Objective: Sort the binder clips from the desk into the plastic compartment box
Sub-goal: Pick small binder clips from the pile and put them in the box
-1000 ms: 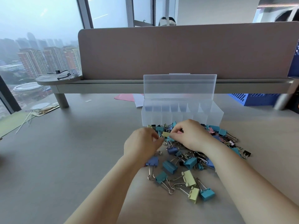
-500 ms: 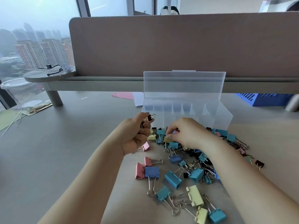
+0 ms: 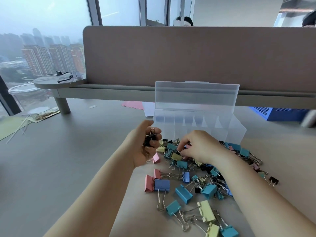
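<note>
A heap of binder clips (image 3: 196,183) in blue, teal, yellow, pink and black lies on the desk in front of the clear plastic compartment box (image 3: 237,132), whose lid stands open. My left hand (image 3: 145,147) is raised just left of the box's front left corner, fingers curled round small black binder clips (image 3: 151,138). My right hand (image 3: 200,146) reaches down into the top of the heap, its fingertips pinching among the clips there; which clip it has is hidden.
A tan divider panel (image 3: 188,55) with a grey shelf (image 3: 109,93) rises behind the box. Pink and white papers (image 3: 136,105) lie under the shelf, a blue basket (image 3: 280,113) at the right. Windows fill the left; people's heads show beyond the divider.
My left hand has lifted out of the heap to the left with black clips in it. My right hand stays digging in the heap. The view has tilted down and closer.
</note>
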Motion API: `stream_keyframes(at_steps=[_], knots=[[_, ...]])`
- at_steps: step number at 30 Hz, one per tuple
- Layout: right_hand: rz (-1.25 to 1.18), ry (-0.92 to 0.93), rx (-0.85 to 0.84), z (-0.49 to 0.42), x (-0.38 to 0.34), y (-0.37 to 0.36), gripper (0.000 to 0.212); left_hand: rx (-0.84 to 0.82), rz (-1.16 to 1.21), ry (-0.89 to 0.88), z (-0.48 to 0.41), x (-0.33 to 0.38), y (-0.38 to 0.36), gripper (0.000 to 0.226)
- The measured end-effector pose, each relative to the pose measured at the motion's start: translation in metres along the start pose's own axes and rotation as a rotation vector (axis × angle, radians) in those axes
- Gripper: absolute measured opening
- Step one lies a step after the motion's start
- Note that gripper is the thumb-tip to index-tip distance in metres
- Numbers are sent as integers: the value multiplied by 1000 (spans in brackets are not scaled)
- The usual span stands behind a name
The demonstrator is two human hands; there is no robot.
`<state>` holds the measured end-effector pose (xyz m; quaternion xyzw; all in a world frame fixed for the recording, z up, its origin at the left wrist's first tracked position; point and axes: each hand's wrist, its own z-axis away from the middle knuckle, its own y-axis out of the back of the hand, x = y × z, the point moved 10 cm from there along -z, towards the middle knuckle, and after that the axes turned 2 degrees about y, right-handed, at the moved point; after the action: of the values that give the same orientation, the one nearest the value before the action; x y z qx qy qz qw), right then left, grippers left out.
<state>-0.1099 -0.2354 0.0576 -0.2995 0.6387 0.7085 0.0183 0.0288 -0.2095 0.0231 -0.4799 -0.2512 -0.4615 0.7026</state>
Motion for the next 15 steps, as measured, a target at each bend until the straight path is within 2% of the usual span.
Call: stream_keyframes(at_steps=[6,8,12,15], knots=[[24,55,-69,0,-9,-7,17,65,-273,-112,5,7,0,23],[2,71,-87,-1,-10,-9,12,93,-475,-180,9,13,-3,25],[11,75,-135,-1,-12,-14,22,156,-887,-296,13,25,-10,31],[35,90,-158,-2,-12,-17,20,186,-1130,-374,14,29,-14,30]])
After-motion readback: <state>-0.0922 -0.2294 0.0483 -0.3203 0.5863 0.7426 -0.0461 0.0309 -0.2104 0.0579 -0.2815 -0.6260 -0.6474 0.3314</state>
